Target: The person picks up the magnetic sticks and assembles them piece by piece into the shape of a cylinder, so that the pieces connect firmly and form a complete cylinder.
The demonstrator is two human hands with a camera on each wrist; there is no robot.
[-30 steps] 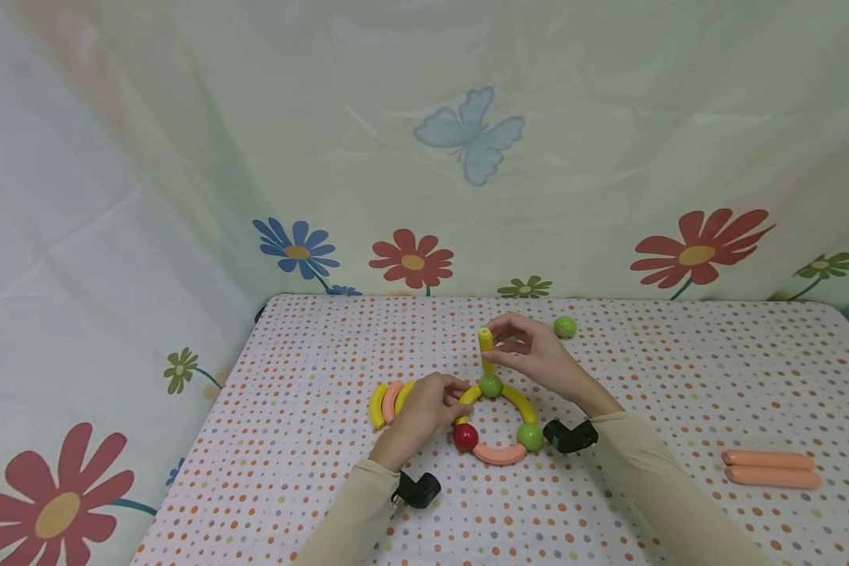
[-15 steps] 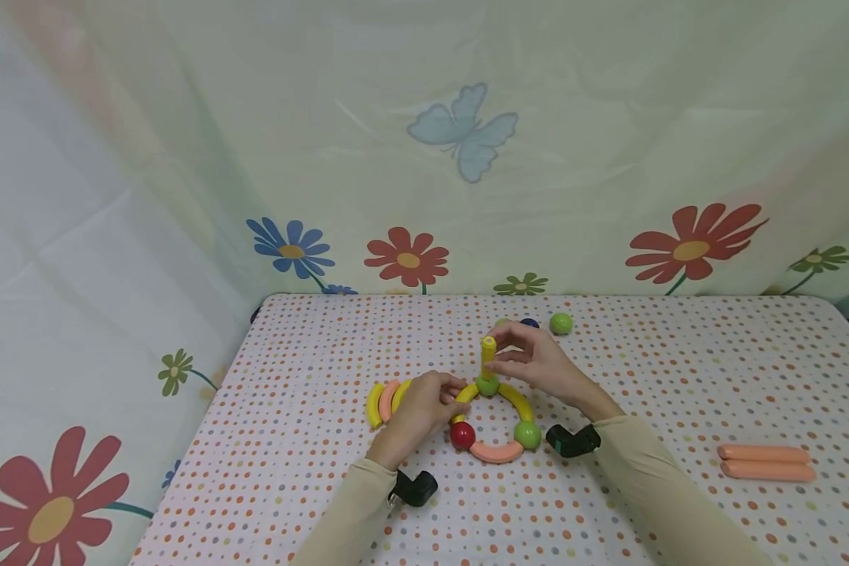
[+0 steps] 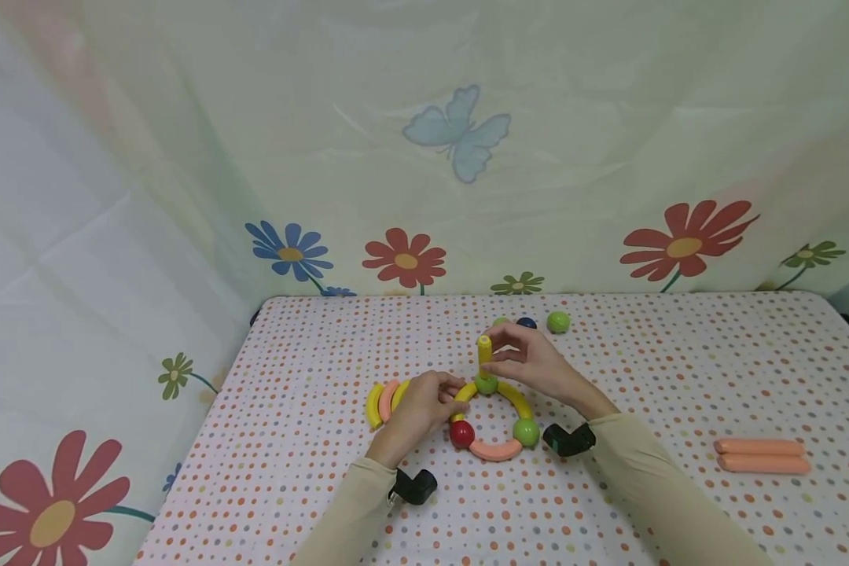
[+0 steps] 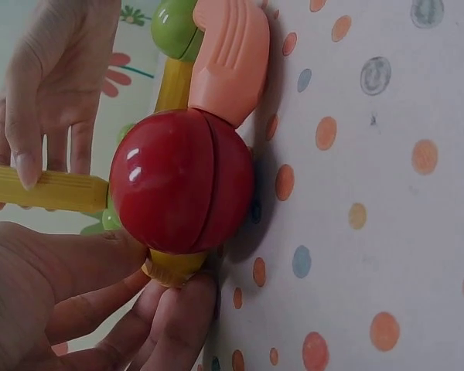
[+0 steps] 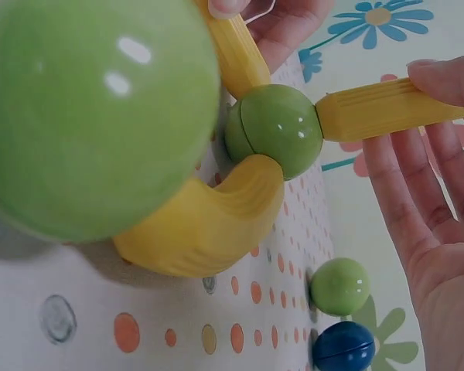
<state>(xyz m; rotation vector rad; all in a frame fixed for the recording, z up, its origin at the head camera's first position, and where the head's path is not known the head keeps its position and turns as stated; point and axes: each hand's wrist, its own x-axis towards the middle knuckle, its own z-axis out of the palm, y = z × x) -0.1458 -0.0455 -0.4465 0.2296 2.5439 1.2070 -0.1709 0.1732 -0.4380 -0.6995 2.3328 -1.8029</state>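
In the head view, a ring of balls and curved sticks lies mid-table. It joins a red ball (image 3: 462, 434), a green ball (image 3: 526, 432), a second green ball (image 3: 486, 385) at the back, a salmon curved stick (image 3: 495, 450) and two yellow curved sticks. My left hand (image 3: 420, 409) pinches the left yellow curved stick (image 4: 174, 267) beside the red ball. Between thumb and fingers, my right hand (image 3: 534, 363) holds a straight yellow stick (image 3: 484, 356) upright. Its lower end meets the top of the back green ball (image 5: 282, 127) in the right wrist view.
Left of the ring lie more curved sticks, yellow (image 3: 374, 406) and salmon (image 3: 387, 402), partly behind my left hand. Two straight salmon sticks (image 3: 762, 456) lie at the right. Behind my right hand are a blue ball (image 3: 527, 323) and green balls, one at the right (image 3: 558, 322).
My right hand has lowered slightly, bringing the yellow stick down onto the back green ball. The blue ball and another green one have come into view behind it. My left hand keeps its grip.
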